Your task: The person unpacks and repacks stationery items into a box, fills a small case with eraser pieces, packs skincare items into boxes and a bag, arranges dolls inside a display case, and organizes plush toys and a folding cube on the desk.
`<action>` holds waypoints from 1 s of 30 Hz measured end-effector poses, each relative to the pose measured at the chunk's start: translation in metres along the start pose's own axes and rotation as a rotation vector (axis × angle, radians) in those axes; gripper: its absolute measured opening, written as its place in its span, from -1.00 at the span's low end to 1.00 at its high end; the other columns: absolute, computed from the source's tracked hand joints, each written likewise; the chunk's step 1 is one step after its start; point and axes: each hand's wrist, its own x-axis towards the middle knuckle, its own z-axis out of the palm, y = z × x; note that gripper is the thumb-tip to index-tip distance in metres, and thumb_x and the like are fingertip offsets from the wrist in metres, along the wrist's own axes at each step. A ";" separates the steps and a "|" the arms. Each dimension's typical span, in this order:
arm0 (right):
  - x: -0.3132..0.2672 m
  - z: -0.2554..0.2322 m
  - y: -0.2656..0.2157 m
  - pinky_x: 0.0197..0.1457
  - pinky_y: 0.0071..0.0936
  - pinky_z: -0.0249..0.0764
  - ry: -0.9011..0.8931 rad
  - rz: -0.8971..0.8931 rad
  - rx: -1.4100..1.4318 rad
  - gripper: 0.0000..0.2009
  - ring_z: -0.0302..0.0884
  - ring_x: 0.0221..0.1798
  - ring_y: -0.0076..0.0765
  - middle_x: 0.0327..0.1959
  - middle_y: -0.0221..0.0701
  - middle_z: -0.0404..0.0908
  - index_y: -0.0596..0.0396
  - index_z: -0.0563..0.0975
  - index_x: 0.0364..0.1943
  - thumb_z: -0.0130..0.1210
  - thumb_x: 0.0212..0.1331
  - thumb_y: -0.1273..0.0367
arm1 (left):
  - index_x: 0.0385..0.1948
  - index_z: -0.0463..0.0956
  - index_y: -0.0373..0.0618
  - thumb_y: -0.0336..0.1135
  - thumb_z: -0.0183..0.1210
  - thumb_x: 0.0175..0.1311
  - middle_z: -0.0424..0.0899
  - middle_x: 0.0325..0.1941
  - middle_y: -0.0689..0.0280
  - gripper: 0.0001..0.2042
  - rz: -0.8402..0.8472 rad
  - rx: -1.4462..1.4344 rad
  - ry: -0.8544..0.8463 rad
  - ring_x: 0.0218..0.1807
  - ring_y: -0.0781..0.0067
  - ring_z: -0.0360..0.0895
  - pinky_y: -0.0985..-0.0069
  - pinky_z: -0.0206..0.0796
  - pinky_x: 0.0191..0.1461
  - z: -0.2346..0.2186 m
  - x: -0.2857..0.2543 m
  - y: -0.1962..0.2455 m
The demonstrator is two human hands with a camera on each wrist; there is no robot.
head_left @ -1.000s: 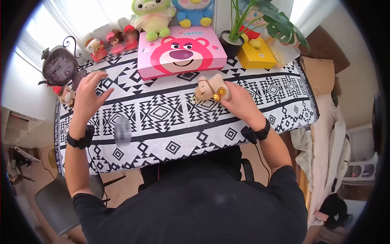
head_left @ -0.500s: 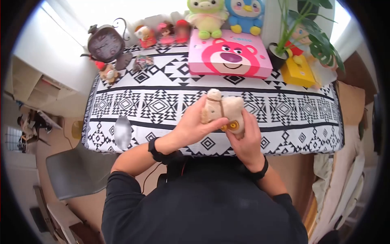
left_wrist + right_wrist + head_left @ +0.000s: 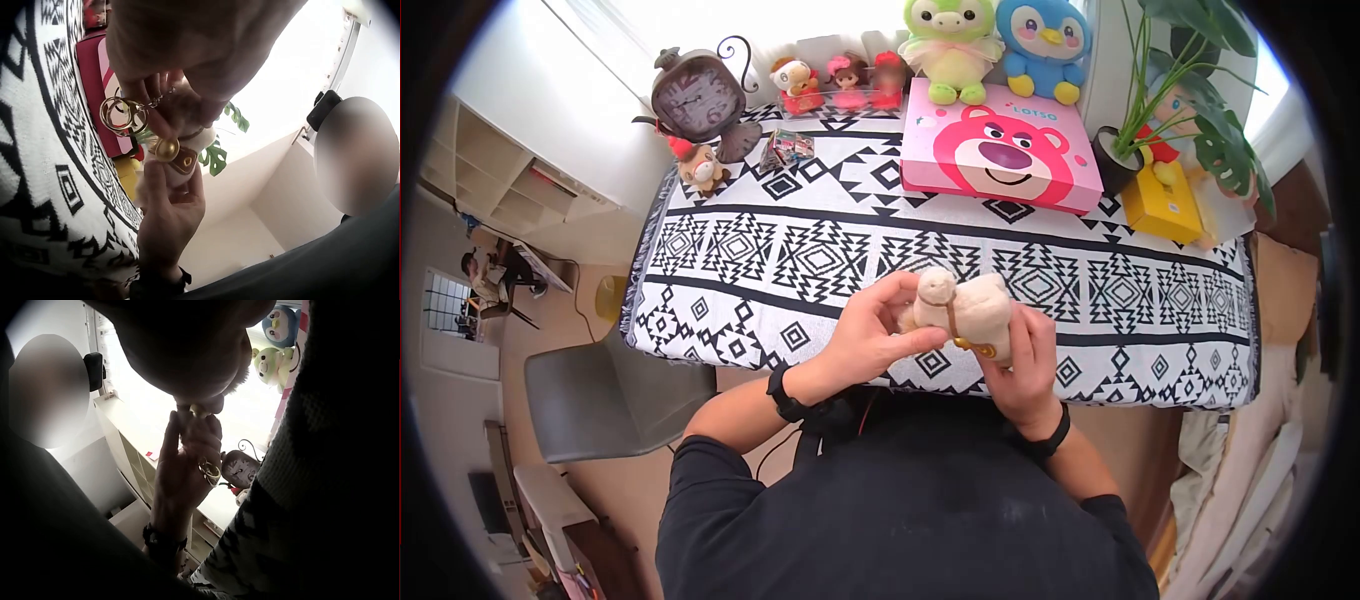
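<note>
In the head view, both hands hold a small cream plush animal keychain [image 3: 982, 305] above the table's near edge. My left hand [image 3: 863, 338] grips its head end, with the thumb along the near side. My right hand [image 3: 1028, 372] holds the body from the other end, fingers and thumb on opposite sides. A brown strap [image 3: 951, 318] runs around the plush. The left wrist view shows a round gold bell [image 3: 167, 150] and a brown saddle-like patch [image 3: 185, 161] on its side. From it hangs a gold key ring [image 3: 103, 116] on a short chain. The fingers hide much of its face.
A patterned black-and-white cloth [image 3: 820, 262] covers the table. At the back stand a pink bear-face box [image 3: 960, 178] with plush toys, a potted plant [image 3: 1118, 165] and a yellow box [image 3: 1162, 205]. A dark clock [image 3: 700, 100], small dolls [image 3: 848, 80] and a little packet [image 3: 788, 148] are farther left.
My left hand came from the table's left side to the plush's head. My right hand brought the plush nearer my body, where it has since tilted. The head view has shifted.
</note>
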 end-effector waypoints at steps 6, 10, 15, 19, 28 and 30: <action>0.003 -0.004 -0.005 0.29 0.01 0.70 -0.066 0.048 0.139 -0.12 0.67 0.28 0.24 0.35 0.05 0.63 0.33 0.52 0.53 0.74 0.07 0.43 | 0.24 0.77 -0.15 -0.47 0.64 0.30 0.92 0.11 0.25 -0.54 0.264 0.823 0.076 0.08 0.35 0.88 0.37 0.70 0.24 -0.056 0.018 0.064; -0.003 -0.005 0.006 0.40 -0.01 0.67 -0.057 0.121 0.159 -0.16 0.67 0.31 0.24 0.36 0.03 0.64 0.29 0.55 0.49 0.74 0.10 0.37 | 0.16 0.81 -0.13 -0.59 0.58 0.17 0.90 0.19 0.15 -0.54 0.427 1.312 -0.076 0.22 0.05 0.86 0.21 0.65 0.39 -0.128 0.072 0.140; -0.009 -0.003 0.012 0.41 -0.03 0.66 -0.076 0.204 0.096 -0.30 0.68 0.32 0.23 0.34 0.01 0.67 0.29 0.57 0.46 0.65 0.25 0.39 | 0.14 0.83 -0.05 -0.58 0.51 0.17 0.89 0.16 0.16 -0.55 0.409 1.610 -0.196 0.25 -0.07 0.81 0.07 0.65 0.39 -0.202 0.155 0.167; -0.011 -0.001 0.013 0.40 -0.02 0.66 -0.082 0.234 0.085 -0.34 0.69 0.30 0.23 0.32 0.01 0.68 0.30 0.59 0.43 0.63 0.28 0.39 | 0.16 0.84 -0.03 -0.54 0.51 0.19 0.89 0.15 0.17 -0.56 0.319 1.735 -0.246 0.26 -0.06 0.80 0.07 0.60 0.42 -0.244 0.212 0.146; -0.008 0.000 0.015 0.38 -0.02 0.66 -0.111 0.268 0.089 -0.38 0.70 0.28 0.24 0.27 0.00 0.70 0.30 0.62 0.38 0.63 0.27 0.42 | 0.20 0.81 -0.08 -0.52 0.50 0.25 0.87 0.19 0.18 -0.57 0.227 1.745 -0.270 0.25 -0.03 0.80 0.08 0.63 0.37 -0.219 0.225 0.117; -0.007 0.001 0.015 0.38 -0.02 0.66 -0.118 0.277 0.096 -0.38 0.70 0.28 0.23 0.27 0.00 0.70 0.29 0.62 0.38 0.63 0.27 0.42 | 0.21 0.79 -0.06 -0.50 0.51 0.25 0.86 0.20 0.19 -0.56 0.208 1.783 -0.265 0.26 -0.05 0.80 0.07 0.64 0.35 -0.216 0.222 0.116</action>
